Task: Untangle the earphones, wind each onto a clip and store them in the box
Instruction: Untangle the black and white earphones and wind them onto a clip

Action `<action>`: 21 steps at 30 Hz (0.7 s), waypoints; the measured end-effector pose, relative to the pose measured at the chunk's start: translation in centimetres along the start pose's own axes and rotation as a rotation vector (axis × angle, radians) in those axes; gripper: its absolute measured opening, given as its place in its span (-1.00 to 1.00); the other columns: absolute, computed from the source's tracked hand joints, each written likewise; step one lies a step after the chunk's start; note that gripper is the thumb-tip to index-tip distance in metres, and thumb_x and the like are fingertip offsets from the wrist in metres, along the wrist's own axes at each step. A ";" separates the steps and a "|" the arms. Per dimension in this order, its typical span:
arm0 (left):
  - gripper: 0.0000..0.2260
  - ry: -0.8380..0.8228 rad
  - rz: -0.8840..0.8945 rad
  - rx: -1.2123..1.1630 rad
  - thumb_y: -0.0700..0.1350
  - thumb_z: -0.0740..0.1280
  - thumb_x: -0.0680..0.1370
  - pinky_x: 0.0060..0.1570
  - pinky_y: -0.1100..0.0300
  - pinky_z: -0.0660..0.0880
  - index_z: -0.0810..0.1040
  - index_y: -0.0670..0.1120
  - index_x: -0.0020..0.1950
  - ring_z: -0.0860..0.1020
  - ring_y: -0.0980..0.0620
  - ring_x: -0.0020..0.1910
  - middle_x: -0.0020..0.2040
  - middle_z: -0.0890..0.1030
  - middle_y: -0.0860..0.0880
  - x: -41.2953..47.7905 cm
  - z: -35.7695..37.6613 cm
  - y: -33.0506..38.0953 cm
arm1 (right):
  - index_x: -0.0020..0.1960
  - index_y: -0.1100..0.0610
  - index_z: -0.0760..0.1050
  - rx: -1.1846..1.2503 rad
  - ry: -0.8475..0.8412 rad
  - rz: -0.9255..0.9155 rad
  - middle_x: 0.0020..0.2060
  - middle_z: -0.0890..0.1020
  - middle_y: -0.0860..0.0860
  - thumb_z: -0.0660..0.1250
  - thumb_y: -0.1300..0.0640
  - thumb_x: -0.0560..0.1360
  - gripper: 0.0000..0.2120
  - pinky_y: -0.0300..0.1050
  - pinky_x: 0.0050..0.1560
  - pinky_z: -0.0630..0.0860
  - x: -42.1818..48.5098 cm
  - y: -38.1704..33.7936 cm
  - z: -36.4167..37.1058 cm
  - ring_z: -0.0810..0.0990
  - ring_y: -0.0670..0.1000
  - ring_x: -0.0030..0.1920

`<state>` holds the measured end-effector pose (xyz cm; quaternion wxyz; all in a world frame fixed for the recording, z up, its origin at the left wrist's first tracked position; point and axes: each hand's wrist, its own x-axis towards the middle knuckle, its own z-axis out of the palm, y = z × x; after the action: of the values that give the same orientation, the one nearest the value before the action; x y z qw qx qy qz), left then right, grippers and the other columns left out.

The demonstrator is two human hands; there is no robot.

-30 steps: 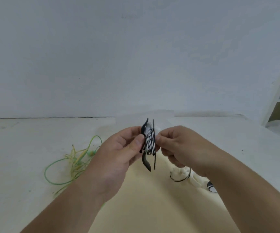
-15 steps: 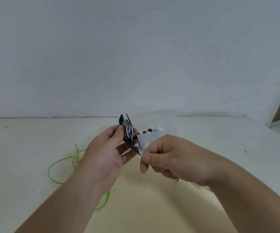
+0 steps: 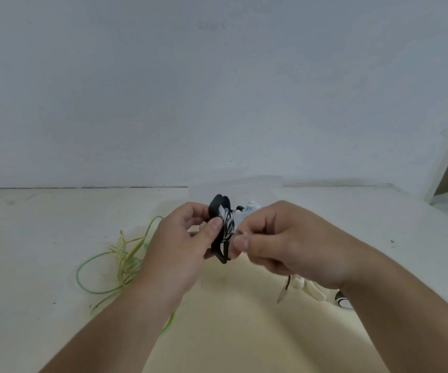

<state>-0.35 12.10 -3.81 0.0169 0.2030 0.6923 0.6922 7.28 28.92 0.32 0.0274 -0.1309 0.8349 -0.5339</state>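
Centre of frame, raised off the surface (image 3: 29,251): left hand (image 3: 188,243) grips a black clip (image 3: 217,208), thumb pressed on its near face and the other fingers curled behind. A black-and-white striped earphone cord (image 3: 227,228) is wound in tight turns round the clip's middle. Right hand (image 3: 290,246) is touching the clip's right side, thumb and forefinger pinching the cord's loose end; remaining fingers curled under. Translucent box (image 3: 244,215) sits just behind the hands, mostly hidden, small dark and white items showing over its edge. Left of centre, green-yellow earphones (image 3: 120,259) lie in a loose tangle on the surface, partly under the left forearm. Below the right wrist, white pieces (image 3: 313,290) and a short dark cord end; too hidden to identify.
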 end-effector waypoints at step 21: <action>-0.71 -0.336 -0.055 -0.318 -0.13 0.36 0.44 -0.16 0.19 0.58 0.60 -0.23 0.11 0.61 0.01 -0.17 0.03 0.63 -0.26 -0.9 0.6 0.8 | -0.42 -0.01 0.49 -0.038 0.328 0.136 -0.43 0.29 0.01 0.21 0.02 0.66 -0.54 -0.26 -0.48 0.16 0.7 1.0 -0.8 0.18 -0.05 -0.47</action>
<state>0.85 12.42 -3.26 0.1826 0.2910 0.5675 0.7483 6.29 29.89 -0.18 -0.0757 0.0145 0.8451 -0.5291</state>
